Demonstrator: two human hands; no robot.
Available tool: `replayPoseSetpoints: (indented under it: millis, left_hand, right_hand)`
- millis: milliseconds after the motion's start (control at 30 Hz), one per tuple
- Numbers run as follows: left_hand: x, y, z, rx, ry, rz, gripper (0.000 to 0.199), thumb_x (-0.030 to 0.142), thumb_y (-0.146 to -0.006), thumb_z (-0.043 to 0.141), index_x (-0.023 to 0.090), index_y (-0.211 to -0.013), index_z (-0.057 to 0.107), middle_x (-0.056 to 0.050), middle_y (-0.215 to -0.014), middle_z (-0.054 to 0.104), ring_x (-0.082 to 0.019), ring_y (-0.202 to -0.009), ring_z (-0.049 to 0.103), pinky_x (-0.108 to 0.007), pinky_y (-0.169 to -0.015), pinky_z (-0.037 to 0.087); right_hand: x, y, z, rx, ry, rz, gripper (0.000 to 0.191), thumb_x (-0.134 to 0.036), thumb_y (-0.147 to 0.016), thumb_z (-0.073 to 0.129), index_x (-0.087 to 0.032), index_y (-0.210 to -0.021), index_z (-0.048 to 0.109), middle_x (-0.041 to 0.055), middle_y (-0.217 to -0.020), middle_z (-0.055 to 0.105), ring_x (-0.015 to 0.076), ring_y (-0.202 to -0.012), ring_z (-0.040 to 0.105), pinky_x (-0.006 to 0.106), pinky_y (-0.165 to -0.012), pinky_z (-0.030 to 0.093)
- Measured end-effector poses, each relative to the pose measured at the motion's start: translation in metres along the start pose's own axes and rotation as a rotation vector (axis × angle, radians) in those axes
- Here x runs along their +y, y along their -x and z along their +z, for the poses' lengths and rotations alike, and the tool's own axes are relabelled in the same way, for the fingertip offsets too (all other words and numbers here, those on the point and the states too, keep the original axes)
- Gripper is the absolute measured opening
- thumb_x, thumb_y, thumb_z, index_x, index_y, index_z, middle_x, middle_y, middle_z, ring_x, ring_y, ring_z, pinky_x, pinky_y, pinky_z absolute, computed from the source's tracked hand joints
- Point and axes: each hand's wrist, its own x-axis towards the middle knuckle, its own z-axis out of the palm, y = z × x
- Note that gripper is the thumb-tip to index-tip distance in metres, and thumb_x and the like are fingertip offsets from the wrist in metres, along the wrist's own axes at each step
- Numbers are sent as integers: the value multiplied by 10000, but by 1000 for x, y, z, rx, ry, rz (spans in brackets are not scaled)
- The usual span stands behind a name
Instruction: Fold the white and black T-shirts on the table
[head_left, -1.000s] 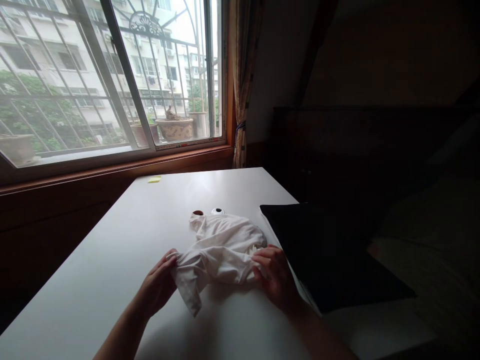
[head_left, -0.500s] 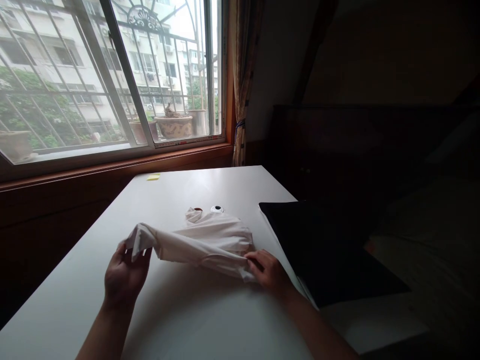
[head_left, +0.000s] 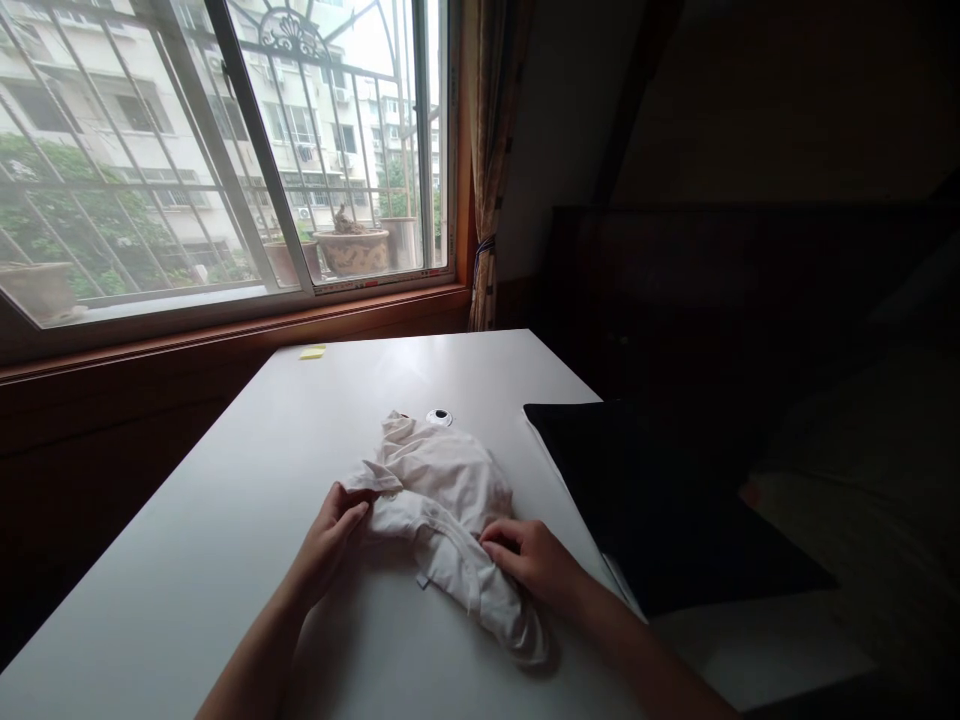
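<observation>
A crumpled white cloth [head_left: 442,480] lies bunched on the white table [head_left: 187,560], one part of it trailing toward the near right. At its left edge, my left hand [head_left: 334,535] pinches a fold, the fingertips partly under the fabric. My right hand [head_left: 529,560] grips the cloth on its right side with thumb and forefinger together. A small tag [head_left: 422,580] sticks out from the near edge of the fabric. Just behind the cloth sits a round white object with a dark centre [head_left: 440,416]. Something brownish is mostly hidden behind the cloth's far corner.
A black sheet or mat [head_left: 660,500] covers the table's right side. Yellow sticky paper [head_left: 313,352] lies at the far left corner. Beyond the table are a barred window, a tied curtain [head_left: 487,200] and potted plants outside.
My left hand has moved right and lowered its end of the cloth. The fabric is more bunched, and a part of it now extends toward the near right. My right hand has shifted slightly nearer.
</observation>
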Motion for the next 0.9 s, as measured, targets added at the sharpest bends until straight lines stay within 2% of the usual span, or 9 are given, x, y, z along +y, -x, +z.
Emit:
replayPoseSetpoints:
  millis: [100, 200, 267, 400, 500, 567, 700, 800, 900]
  left_hand:
    - [-2, -3, -5, 118, 67, -6, 468, 432, -769, 760, 186, -1152, 650, -101, -1154, 748, -283, -1089, 690, -394, -946, 532]
    - [-4, -7, -15, 238, -43, 47, 396, 421, -758, 740, 191, -1077, 690, -66, -1060, 761, -242, -972, 691, -327, -845, 531]
    - [-6, -9, -23, 291, -136, 60, 308, 403, -777, 690, 197, -1004, 707, -43, -984, 756, -225, -907, 677, -305, -788, 519]
    - [-12, -14, -37, 395, -245, 76, 244, 370, -782, 622, 198, -926, 719, -33, -911, 744, -225, -876, 662, -305, -764, 504]
    - [-15, -16, -43, 466, -301, 116, 260, 379, -794, 595, 202, -939, 720, -42, -951, 748, -231, -896, 667, -317, -781, 503]
    - [-15, -16, -45, 493, -335, 135, 243, 373, -795, 587, 213, -920, 719, -36, -944, 741, -232, -900, 659, -320, -788, 494]
    - [-10, -13, -40, 427, -401, 165, 219, 362, -800, 584, 226, -905, 719, -21, -853, 716, -225, -835, 636, -327, -775, 484]
    - [-7, -10, -30, 204, -557, 240, 239, 408, -877, 563, 227, -917, 715, -39, -876, 713, -228, -829, 638, -345, -776, 493]
    - [-6, -5, -20, -66, -805, 357, 284, 460, -951, 543, 241, -970, 722, -51, -910, 710, -241, -877, 628, -382, -833, 494]
  right_hand:
    - [-19, -16, -3, -166, 25, -104, 164, -322, -926, 674, -241, -991, 801, -1, -846, 788, 179, -749, 720, 261, -711, 522]
    - [-29, -48, -1, -83, 144, -267, 174, -261, -937, 657, -236, -1038, 796, 24, -920, 791, 181, -819, 719, 283, -785, 537]
    - [-27, -73, 5, -50, 257, -390, 192, -202, -935, 641, -237, -1044, 795, 45, -1033, 784, 197, -953, 710, 311, -884, 532]
    - [-10, -115, 26, -193, 448, -585, 223, -225, -926, 672, -242, -1119, 782, 68, -1246, 732, 219, -1156, 660, 351, -1040, 487]
    - [-4, -134, 41, -243, 590, -637, 313, -299, -984, 615, -251, -1273, 723, 83, -1408, 649, 237, -1284, 591, 391, -1129, 422]
    - [-7, -142, 44, -222, 687, -560, 354, -350, -1020, 555, -263, -1339, 681, 86, -1461, 608, 254, -1343, 538, 419, -1150, 401]
    - [-21, -157, 36, -123, 904, -102, 417, -413, -1053, 441, -246, -1388, 626, 147, -1475, 580, 312, -1351, 521, 509, -1099, 445]
    - [-27, -168, 28, -125, 980, 127, 428, -346, -1039, 437, -118, -1321, 664, 287, -1332, 642, 388, -1245, 606, 583, -996, 501]
    - [-29, -177, 28, -215, 995, 215, 347, -301, -926, 639, -72, -1164, 744, 307, -1122, 728, 418, -1085, 693, 573, -888, 557]
